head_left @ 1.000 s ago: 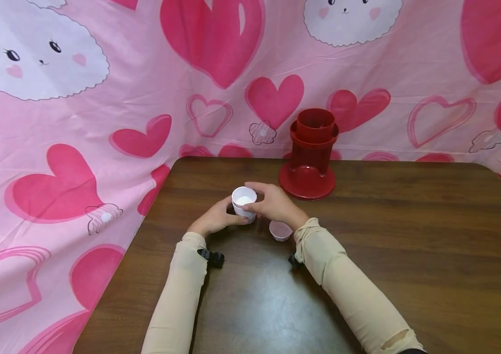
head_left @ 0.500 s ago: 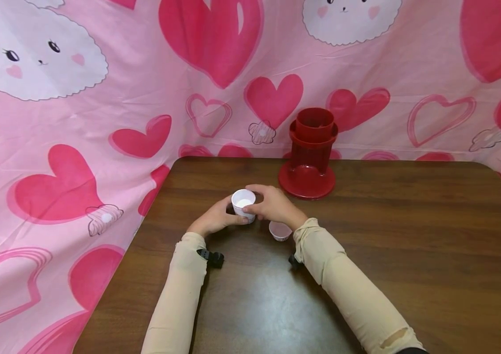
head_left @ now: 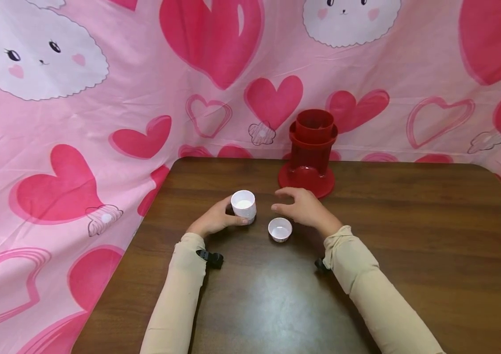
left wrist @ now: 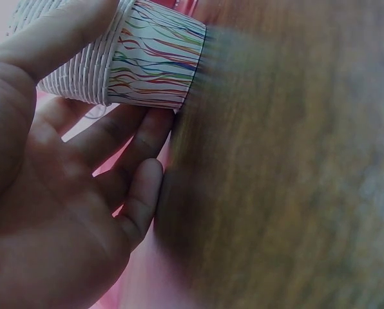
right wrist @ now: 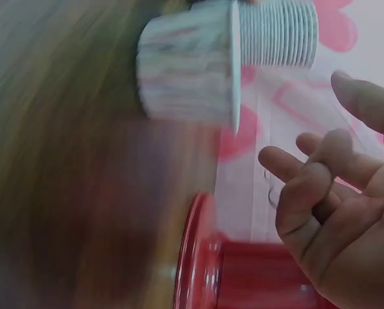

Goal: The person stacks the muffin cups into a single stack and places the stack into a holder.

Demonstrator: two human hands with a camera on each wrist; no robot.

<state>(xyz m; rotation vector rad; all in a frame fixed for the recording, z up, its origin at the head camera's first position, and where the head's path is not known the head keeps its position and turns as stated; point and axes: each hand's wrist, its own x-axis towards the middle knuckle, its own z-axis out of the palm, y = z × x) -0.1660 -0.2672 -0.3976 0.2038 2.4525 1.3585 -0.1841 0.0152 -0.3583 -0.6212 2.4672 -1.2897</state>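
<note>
A stack of nested white paper cups (head_left: 243, 204) stands upright on the table, its lowest cup printed with wavy coloured lines in the left wrist view. My left hand (head_left: 216, 217) grips the stack from the left, thumb in front and fingers behind. One single paper cup (head_left: 280, 230) sits upright to the right of the stack, its white inside showing. My right hand (head_left: 305, 209) hovers just beyond and right of that cup, holding nothing, its thumb and fingers apart. In the right wrist view the single cup (right wrist: 189, 67) is blurred in front of the stack.
A red stand (head_left: 307, 152) with a round base and an upper cylinder is at the table's back edge, behind my right hand. The brown wooden table (head_left: 410, 236) stretches to the right. Pink heart-printed cloth (head_left: 144, 73) hangs at the back and left.
My right hand has let go of the cup stack and moved right, over beyond the single cup, which is now fully visible. The left hand keeps its hold on the stack.
</note>
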